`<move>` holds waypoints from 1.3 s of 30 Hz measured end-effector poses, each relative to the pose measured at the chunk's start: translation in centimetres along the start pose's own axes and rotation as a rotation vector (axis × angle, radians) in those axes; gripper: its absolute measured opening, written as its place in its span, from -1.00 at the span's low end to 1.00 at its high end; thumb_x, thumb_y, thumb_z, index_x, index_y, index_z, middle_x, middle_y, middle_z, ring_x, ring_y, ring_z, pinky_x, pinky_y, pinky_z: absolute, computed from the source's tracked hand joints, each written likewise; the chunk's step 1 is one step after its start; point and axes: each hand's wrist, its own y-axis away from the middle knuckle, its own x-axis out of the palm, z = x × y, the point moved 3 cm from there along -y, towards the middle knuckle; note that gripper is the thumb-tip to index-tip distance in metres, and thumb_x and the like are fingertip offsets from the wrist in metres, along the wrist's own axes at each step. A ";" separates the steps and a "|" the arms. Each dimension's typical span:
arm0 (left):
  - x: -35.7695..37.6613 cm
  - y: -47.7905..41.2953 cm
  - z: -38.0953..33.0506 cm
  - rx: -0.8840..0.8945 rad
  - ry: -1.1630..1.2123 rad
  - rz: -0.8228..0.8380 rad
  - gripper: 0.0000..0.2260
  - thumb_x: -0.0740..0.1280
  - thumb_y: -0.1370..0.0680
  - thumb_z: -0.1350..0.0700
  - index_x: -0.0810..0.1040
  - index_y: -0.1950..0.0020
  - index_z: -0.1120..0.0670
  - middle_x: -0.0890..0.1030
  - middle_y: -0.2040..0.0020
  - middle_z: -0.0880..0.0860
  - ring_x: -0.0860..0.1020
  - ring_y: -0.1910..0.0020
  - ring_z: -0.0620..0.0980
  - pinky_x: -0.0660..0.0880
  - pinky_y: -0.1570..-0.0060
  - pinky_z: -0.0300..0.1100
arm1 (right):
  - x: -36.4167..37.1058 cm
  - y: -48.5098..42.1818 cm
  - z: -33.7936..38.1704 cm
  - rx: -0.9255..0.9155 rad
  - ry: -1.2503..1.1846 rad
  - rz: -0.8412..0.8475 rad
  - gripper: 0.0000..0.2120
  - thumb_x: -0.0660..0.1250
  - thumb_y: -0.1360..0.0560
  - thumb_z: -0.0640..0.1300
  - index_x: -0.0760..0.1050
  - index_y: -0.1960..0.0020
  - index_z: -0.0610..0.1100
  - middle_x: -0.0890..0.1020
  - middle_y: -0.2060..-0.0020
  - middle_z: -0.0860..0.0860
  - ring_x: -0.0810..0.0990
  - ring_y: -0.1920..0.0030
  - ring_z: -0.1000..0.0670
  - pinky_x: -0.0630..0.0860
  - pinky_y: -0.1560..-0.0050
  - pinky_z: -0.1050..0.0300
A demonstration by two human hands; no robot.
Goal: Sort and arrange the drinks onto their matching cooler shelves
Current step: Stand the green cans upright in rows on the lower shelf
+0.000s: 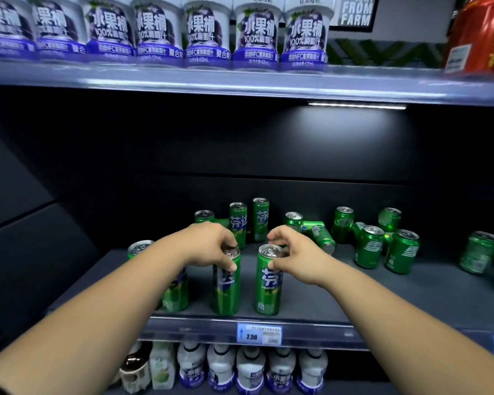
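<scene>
Two tall slim green cans stand upright near the front edge of the middle shelf (382,306). My left hand (211,246) grips the top of the left slim can (226,292). My right hand (291,252) holds the rim of the right slim can (268,283) with thumb and fingers. Another slim green can (174,295) stands left of them, partly hidden by my left forearm. Two more slim cans (260,219) stand further back.
Short green cans (368,249) stand and lie jumbled at the back right of the shelf. Purple-and-white juice cups (203,32) line the upper shelf, with a red can (479,35) at its right end. White bottles (248,369) fill the lower shelf. A 2.50 price tag (258,334) is on the shelf edge.
</scene>
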 end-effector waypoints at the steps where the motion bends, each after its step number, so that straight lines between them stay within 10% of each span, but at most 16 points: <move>1: 0.0 0.3 0.1 -0.002 -0.011 -0.016 -0.49 0.52 -0.35 -0.21 0.58 -0.25 -0.08 0.64 -0.11 -0.11 0.58 -0.09 -0.03 0.52 -0.15 -0.07 | 0.4 0.0 0.2 -0.013 -0.008 0.009 -0.53 0.53 -0.37 -0.26 0.44 -0.09 0.16 0.57 -0.16 0.04 0.60 -0.17 0.02 0.61 -0.18 -0.04; 9: 1.1 1.8 0.8 0.012 -0.046 -0.103 -0.32 0.52 -0.37 -0.19 0.43 -0.45 -0.11 0.55 -0.36 -0.09 0.50 -0.33 -0.05 0.43 -0.32 -0.10 | 3.1 -0.6 1.9 -0.099 0.025 0.026 -0.51 0.47 -0.45 -0.33 0.40 -0.20 0.10 0.56 -0.21 0.01 0.55 -0.26 0.02 0.53 -0.28 -0.02; 22: -7.0 2.2 8.9 -0.020 0.424 -0.358 -0.37 0.61 -0.35 0.12 0.51 -0.39 0.03 0.57 -0.29 -0.04 0.51 -0.18 -0.16 0.36 -0.12 -0.36 | 2.8 -6.5 9.1 -0.209 -0.011 -0.089 -0.47 0.53 -0.38 -0.31 0.43 -0.07 0.23 0.61 -0.13 -0.02 0.61 -0.19 -0.02 0.58 -0.23 -0.09; 39: -1.3 -1.4 21.3 0.011 0.586 -0.066 -0.58 0.58 -0.36 0.27 0.62 -0.18 0.08 0.68 -0.09 0.04 0.65 -0.09 0.00 0.57 -0.12 -0.13 | 13.6 -14.9 8.2 -0.084 -0.003 0.081 -0.50 0.51 -0.40 -0.39 0.45 -0.08 0.12 0.57 -0.18 0.00 0.58 -0.23 0.00 0.64 -0.07 0.04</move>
